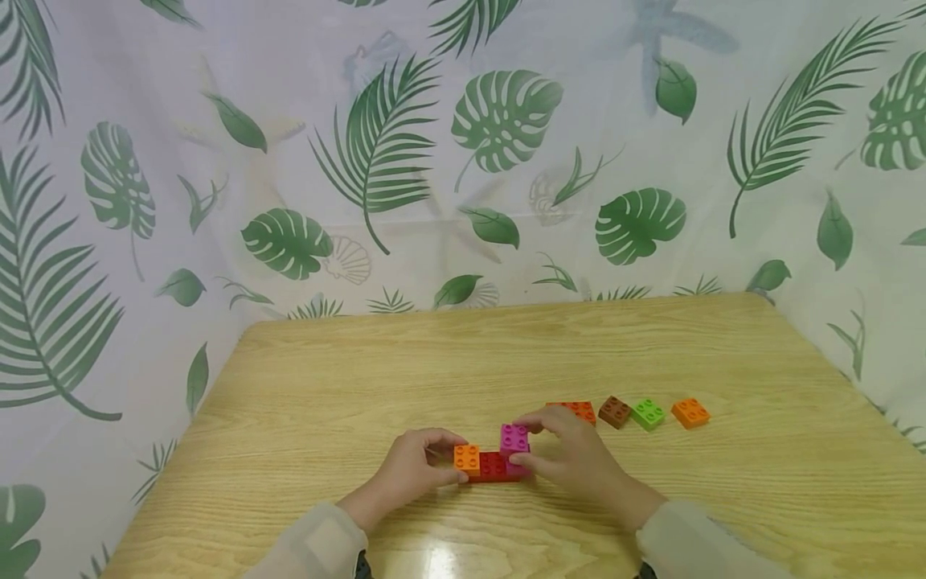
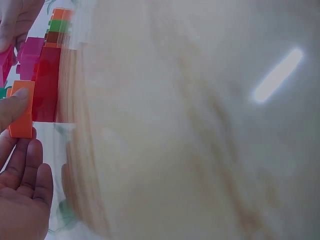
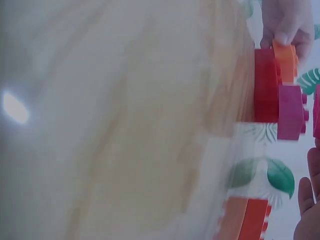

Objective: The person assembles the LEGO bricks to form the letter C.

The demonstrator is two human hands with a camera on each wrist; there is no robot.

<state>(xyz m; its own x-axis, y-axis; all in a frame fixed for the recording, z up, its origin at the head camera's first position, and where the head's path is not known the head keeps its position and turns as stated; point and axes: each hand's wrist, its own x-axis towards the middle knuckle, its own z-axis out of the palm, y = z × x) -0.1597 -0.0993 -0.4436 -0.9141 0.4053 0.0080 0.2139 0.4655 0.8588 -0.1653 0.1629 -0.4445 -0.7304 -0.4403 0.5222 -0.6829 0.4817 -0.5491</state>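
Note:
A long red toy brick (image 1: 493, 466) lies on the table in front of the person. On its left end sits an orange brick (image 1: 466, 459), which the left hand (image 1: 414, 466) pinches between thumb and fingers. At the red brick's other end a purple brick (image 3: 290, 112) is stacked, mostly covered by fingers in the head view. The right hand (image 1: 571, 450) grips a magenta brick (image 1: 514, 439) by its sides. In the right wrist view a gap shows between this magenta brick and the purple brick's studs.
Beyond the right hand stand a red-orange brick (image 1: 579, 411), partly hidden by that hand, a brown brick (image 1: 615, 412), a green brick (image 1: 648, 414) and a second orange brick (image 1: 690, 412). A leaf-patterned cloth (image 1: 463, 185) hangs behind the wooden table (image 1: 362, 362).

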